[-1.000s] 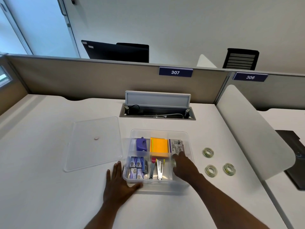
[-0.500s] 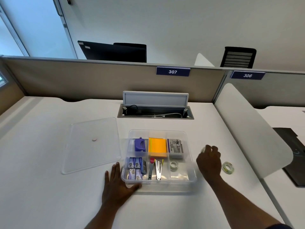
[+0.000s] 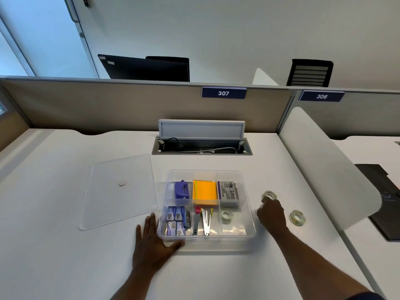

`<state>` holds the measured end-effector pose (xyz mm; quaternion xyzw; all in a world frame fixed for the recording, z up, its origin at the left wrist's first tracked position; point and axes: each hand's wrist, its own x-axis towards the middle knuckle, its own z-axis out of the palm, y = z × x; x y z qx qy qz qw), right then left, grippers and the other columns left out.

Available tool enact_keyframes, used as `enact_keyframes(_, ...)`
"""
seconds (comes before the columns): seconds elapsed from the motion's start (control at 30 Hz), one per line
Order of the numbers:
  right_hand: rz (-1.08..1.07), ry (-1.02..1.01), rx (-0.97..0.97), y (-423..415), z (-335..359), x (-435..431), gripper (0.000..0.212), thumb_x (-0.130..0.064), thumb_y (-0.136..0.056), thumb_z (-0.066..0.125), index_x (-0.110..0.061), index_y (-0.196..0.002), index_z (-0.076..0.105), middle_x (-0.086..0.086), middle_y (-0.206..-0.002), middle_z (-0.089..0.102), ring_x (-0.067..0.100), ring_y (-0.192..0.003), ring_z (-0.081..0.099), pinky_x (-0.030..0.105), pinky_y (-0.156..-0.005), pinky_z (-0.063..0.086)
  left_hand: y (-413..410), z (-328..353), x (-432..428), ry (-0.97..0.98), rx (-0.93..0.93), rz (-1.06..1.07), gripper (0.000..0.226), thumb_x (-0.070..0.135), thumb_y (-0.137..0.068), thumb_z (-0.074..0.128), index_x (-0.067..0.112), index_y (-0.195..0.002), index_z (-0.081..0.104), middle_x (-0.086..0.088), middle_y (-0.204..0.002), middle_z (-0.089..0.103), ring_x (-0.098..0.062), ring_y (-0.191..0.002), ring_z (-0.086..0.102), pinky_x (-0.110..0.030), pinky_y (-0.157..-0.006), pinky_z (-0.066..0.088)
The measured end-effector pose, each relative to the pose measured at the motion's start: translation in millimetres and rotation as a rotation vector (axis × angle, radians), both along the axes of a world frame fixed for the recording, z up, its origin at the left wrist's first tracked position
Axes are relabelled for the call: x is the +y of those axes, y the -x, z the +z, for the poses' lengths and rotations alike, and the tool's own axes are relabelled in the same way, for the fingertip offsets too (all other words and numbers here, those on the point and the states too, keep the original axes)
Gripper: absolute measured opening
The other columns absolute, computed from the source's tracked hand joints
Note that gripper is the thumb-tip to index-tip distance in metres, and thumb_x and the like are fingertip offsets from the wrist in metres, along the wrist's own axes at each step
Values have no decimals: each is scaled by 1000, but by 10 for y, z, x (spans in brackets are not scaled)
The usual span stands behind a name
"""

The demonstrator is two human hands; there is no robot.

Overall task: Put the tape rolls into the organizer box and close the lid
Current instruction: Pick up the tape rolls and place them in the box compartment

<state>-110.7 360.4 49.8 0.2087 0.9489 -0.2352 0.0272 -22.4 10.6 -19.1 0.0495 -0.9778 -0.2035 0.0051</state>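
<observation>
The clear organizer box (image 3: 249, 204) stands open on the white desk, and one tape roll (image 3: 227, 215) lies in its front right compartment. Its clear lid (image 3: 119, 191) lies flat to the left of it. My left hand (image 3: 151, 241) rests flat on the desk, its thumb against the box's front left corner. Just right of the box, my right hand (image 3: 271, 214) is curled down on the desk. A second tape roll (image 3: 270, 194) sits right beyond its fingertips, and a third tape roll (image 3: 297, 217) lies to its right. Whatever is under the hand is hidden.
The other compartments hold a purple punch (image 3: 181, 189), orange sticky notes (image 3: 205, 192), a grey packet (image 3: 229, 191), staple boxes and a stapler remover. An open cable hatch (image 3: 202, 146) lies behind the box. A white divider panel (image 3: 324, 167) rises at the right.
My right hand left a roll in the box, moved right onto the desk, and covers the spot where another roll lay. The left hand has stayed put.
</observation>
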Motion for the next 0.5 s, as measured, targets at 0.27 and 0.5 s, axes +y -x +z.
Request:
enact_keyframes(0.27, 405, -43, 170, 294, 423, -520, 32, -12, -79, 62, -10, -110, 59, 20, -105, 58, 35, -95, 58, 37, -79, 50, 1, 1, -5, 1, -2, -4, 119, 95, -60, 37, 20, -149, 13, -6, -158, 13, -18, -146, 4, -43, -119, -1)
enact_keyframes(0.5, 736, -57, -212, 90, 299, -686, 28, -9, -77, 63, -6, -106, 63, 11, -115, 64, 26, -109, 59, 31, -93, 47, 3, -4, -12, 5, 5, -9, 118, 95, -60, 36, 20, -149, 15, -7, -158, 14, -19, -146, 6, -44, -119, -1)
